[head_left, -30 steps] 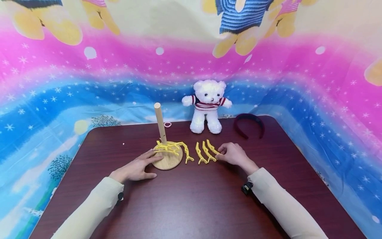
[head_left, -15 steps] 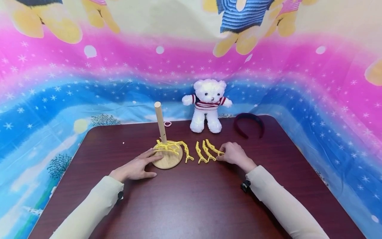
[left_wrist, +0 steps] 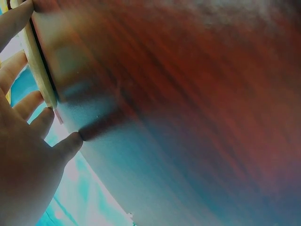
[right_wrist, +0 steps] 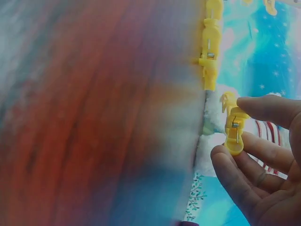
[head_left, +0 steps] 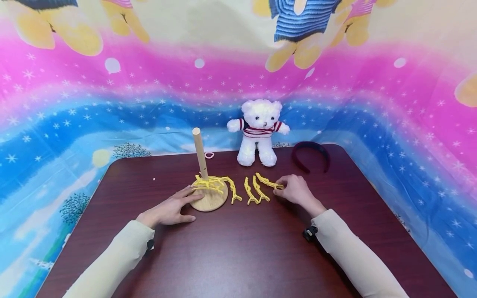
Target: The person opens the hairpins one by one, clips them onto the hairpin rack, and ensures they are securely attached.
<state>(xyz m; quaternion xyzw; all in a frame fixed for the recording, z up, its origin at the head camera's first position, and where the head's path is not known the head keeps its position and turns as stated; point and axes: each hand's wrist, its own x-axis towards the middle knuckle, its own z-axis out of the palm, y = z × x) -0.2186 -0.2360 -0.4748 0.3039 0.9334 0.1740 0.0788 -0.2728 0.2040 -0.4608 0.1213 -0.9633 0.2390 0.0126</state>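
Note:
My right hand [head_left: 298,192] pinches the forked end of a chain of yellow clothespins [head_left: 265,180], which slants to the left over the table. In the right wrist view, thumb and fingertips are on its yellow plastic end clothespin [right_wrist: 234,134], where a metal spring shows. Two similar chains [head_left: 249,191] lie side by side just left of it. My left hand [head_left: 169,210] rests with spread fingers on the round base of a wooden stand [head_left: 210,202]. More yellow clothespins [head_left: 208,183] lie around the foot of its upright pole, with one chain [head_left: 233,192] reaching down onto the table.
A white teddy bear [head_left: 259,134] in a striped shirt sits at the back of the dark red table [head_left: 238,256]. To its right stands a dark red headband [head_left: 311,151]. Behind the pole lies a small pink ring [head_left: 209,155]. A printed cloth hangs around the table.
My right hand has moved slightly right, and the clothespin chain it pinches has swung from steep to flatter, its forked end moving right and up. The left hand stays on the base.

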